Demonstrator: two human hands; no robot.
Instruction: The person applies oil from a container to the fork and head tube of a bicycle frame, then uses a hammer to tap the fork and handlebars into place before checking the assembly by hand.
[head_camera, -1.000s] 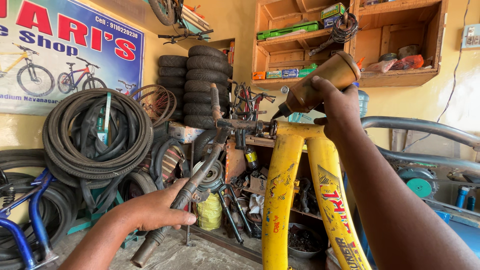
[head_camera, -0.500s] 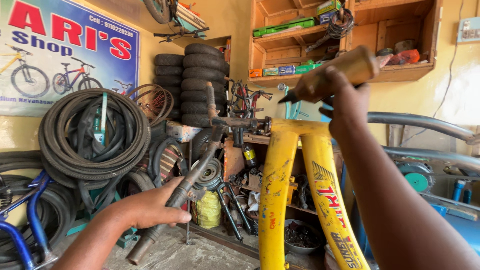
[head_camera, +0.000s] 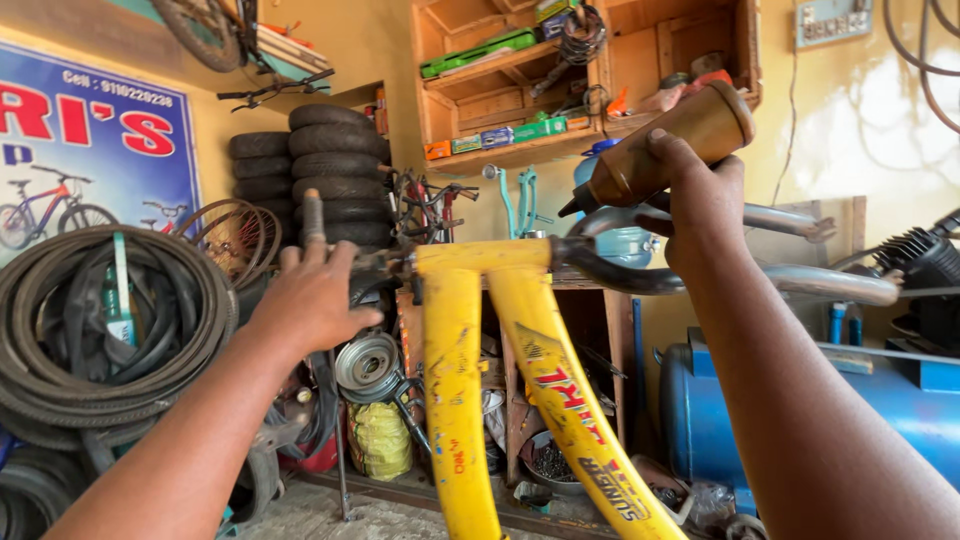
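A yellow bicycle frame (head_camera: 455, 380) with two tubes rises in front of me, meeting at a joint near the top. My left hand (head_camera: 312, 295) grips a dark metal bar (head_camera: 313, 215) at the left end of that joint. My right hand (head_camera: 700, 205) holds a brown oil bottle (head_camera: 670, 145), tilted with its dark nozzle pointing down-left toward the joint. A curved grey handlebar tube (head_camera: 830, 285) runs rightward behind my right wrist.
Coiled black tyres and tubes (head_camera: 100, 330) hang at left. Stacked tyres (head_camera: 325, 165) stand against the yellow wall. Wooden shelves (head_camera: 520, 150) hold boxes above. A blue tank (head_camera: 760, 400) sits at right. Metal parts and a yellow bag (head_camera: 380, 440) lie on the floor.
My left hand has risen from low on the bar up to the frame's joint. The bottle has moved right and tipped lower toward the joint; the view has shifted right.
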